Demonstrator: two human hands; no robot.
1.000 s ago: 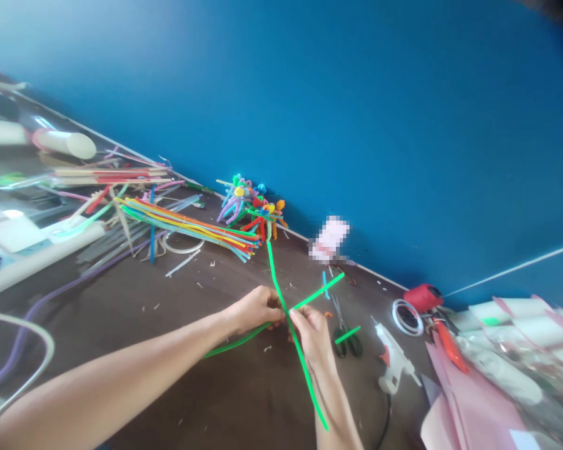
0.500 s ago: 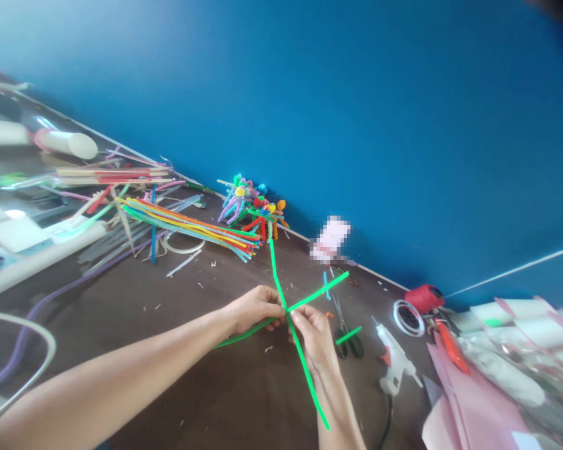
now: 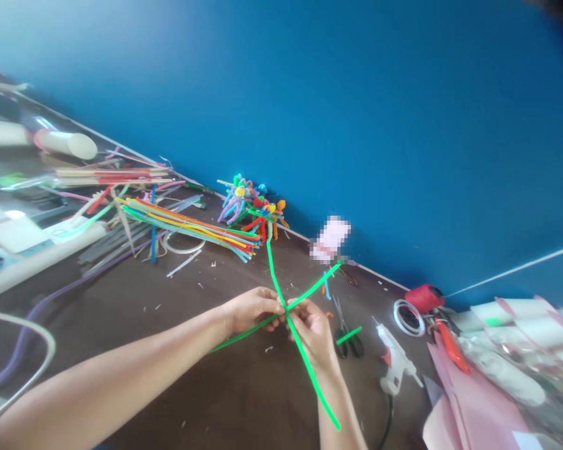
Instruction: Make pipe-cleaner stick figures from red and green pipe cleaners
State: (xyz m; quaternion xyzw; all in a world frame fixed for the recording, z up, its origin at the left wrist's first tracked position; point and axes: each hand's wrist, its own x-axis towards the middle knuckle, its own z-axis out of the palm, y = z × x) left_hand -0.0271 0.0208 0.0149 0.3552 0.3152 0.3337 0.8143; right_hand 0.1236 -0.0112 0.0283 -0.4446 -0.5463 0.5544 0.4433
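Two bright green pipe cleaners (image 3: pixel 313 375) cross in an X above the dark table, pinched near their crossing by both hands. My left hand (image 3: pixel 258 309) is closed on them from the left, one arm of the X running back beneath it. My right hand (image 3: pixel 314 328) grips just right of the crossing, its fingertips partly hidden behind the green stems. Right of that hand, a short green piece (image 3: pixel 349 335) lies across the black-handled scissors (image 3: pixel 341 322).
A bundle of coloured pipe cleaners (image 3: pixel 192 226) and small pipe-cleaner figures (image 3: pixel 253 206) lie near the blue wall. To the right are a white glue gun (image 3: pixel 396 356), a tape roll (image 3: pixel 409 317), a red spool (image 3: pixel 425 299) and pink sheets (image 3: pixel 473 400).
The crossed pipe cleaners have turned slightly: the lower end swung right and the upper right end shifted up and left. Both hands stay closed at the crossing, almost in place.
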